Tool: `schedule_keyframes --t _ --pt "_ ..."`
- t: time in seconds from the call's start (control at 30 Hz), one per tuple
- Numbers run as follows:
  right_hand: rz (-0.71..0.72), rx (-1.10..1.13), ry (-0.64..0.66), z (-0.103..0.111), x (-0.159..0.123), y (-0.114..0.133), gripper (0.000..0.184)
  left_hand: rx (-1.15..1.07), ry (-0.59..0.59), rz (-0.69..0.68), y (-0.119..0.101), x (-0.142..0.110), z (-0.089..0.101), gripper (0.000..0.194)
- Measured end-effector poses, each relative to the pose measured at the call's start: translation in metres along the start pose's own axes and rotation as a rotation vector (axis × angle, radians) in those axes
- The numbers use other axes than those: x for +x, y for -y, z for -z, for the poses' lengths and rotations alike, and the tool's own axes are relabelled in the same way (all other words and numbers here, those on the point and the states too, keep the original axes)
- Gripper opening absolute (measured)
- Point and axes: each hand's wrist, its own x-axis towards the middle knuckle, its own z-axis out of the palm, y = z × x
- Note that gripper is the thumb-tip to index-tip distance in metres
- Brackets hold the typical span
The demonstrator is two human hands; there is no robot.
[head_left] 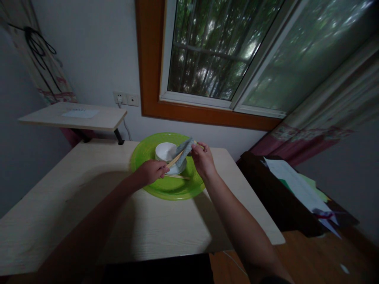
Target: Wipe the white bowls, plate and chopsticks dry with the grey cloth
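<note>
My left hand point(152, 171) is closed around one end of a pair of wooden chopsticks point(175, 159), which slant up to the right. At their far end, my right hand point(203, 156) pinches a grey-blue cloth point(184, 146) that is draped against the sticks. Both hands are above a large green basin point(166, 193). Inside it sit a white bowl point(166, 150) and, partly hidden by the chopsticks and cloth, another white dish point(177, 169). Another chopstick point(180, 177) lies in the basin just in front of the dishes.
The basin rests on a pale wooden table point(166, 228) against the wall under a window. A small raised shelf point(100, 120) with a paper on it stands at the back left. Right of the table, papers point(296, 185) lie on a dark piece of furniture point(260, 189).
</note>
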Motion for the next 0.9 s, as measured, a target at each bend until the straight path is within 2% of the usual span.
schedule_keyframes --t 0.13,0.23,0.47,0.73,0.9 --pt "0.012 0.010 -0.034 0.003 0.004 0.004 0.048 0.021 -0.010 -0.013 0.000 -0.005 0.003 0.033" --pt "-0.022 -0.010 -0.013 -0.001 -0.002 0.000 0.050 0.011 -0.025 -0.004 -0.005 -0.004 0.003 0.034" --pt "-0.169 -0.137 0.185 -0.016 -0.022 -0.012 0.057 -0.032 -0.069 0.010 -0.008 0.005 0.001 0.034" --pt "-0.051 -0.079 0.049 -0.003 0.000 0.005 0.056 -0.019 -0.025 0.001 -0.009 -0.004 0.008 0.035" --pt "-0.073 -0.081 0.065 -0.005 -0.006 -0.001 0.056 -0.010 -0.037 -0.004 -0.006 -0.001 0.004 0.034"
